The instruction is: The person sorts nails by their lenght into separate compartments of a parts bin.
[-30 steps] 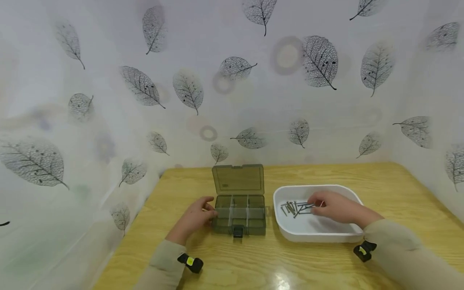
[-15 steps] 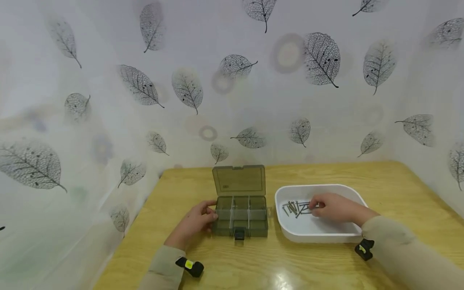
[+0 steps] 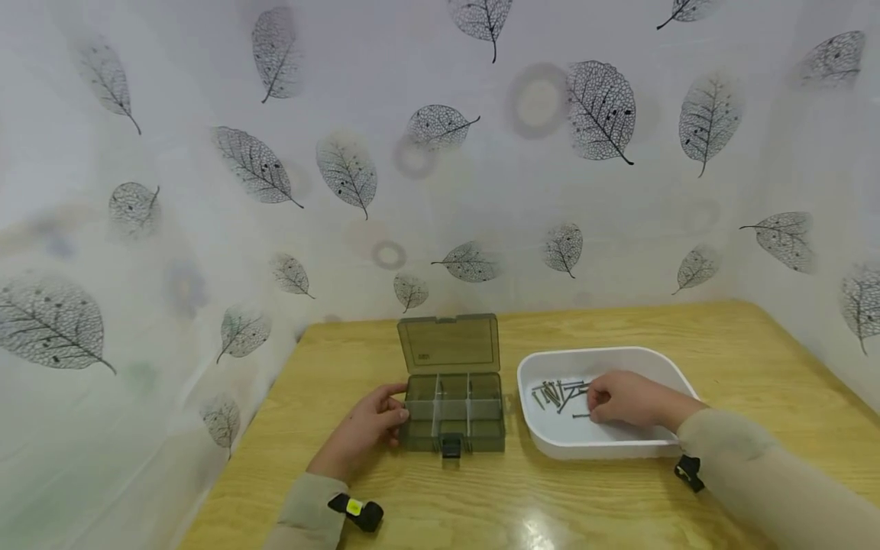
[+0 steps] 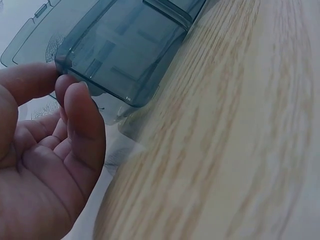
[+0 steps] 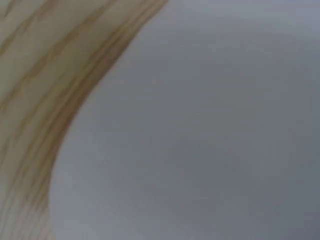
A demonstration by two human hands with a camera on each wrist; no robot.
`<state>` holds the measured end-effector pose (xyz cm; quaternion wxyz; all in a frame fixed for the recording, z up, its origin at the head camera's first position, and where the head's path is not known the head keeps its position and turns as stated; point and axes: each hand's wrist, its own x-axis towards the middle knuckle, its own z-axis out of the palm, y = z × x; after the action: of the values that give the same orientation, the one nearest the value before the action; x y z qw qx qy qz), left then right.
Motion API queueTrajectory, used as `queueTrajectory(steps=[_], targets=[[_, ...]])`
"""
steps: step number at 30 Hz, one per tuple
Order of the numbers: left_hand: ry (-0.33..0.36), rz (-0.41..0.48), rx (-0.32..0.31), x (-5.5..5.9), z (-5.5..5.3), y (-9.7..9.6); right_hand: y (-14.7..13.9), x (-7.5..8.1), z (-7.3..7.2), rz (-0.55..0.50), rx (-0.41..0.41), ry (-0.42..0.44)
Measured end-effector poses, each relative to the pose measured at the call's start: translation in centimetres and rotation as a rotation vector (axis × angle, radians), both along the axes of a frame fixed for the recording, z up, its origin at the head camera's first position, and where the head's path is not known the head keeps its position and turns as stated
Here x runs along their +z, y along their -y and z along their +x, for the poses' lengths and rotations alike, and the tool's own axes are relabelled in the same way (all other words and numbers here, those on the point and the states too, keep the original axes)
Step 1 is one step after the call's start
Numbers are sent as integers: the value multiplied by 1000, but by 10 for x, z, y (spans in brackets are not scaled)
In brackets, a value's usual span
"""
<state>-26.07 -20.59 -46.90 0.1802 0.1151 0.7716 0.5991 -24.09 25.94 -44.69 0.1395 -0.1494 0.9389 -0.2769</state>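
Observation:
A smoky, see-through compartment box (image 3: 452,412) stands on the table with its lid (image 3: 449,344) raised. My left hand (image 3: 364,428) holds the box's left side, the thumb against the wall. In the left wrist view, thumb and finger of that left hand (image 4: 55,135) meet at a corner of the box (image 4: 120,55). My right hand (image 3: 629,399) reaches into a white tray (image 3: 550,441), its fingers curled and pinching a grey screw (image 3: 581,415) that sticks out leftward. Beside the fingertips lies a pile of brassy and grey screws (image 3: 550,393).
The wood-grain table (image 3: 454,512) runs back to a leaf-patterned curtain (image 3: 481,191). The tray stands just right of the box. Only the tray's pale wall (image 5: 190,130) and some table (image 5: 40,75) show in the right wrist view.
My right hand has curled its fingers more and drawn a screw slightly toward me, apart from the pile. My left hand stays at the box. The head view has shifted a little.

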Motion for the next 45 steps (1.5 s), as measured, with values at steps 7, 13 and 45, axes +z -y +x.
queueTrajectory(steps=[7,13,45], targets=[[34,39,3,-2,3,-1,-1,10,5,40,56,-20],[50,58,5,-3,5,-3,1,17,6,-3,100,-47],[33,64,20,-1,4,0,111,99,-25,-32,221,-82]])
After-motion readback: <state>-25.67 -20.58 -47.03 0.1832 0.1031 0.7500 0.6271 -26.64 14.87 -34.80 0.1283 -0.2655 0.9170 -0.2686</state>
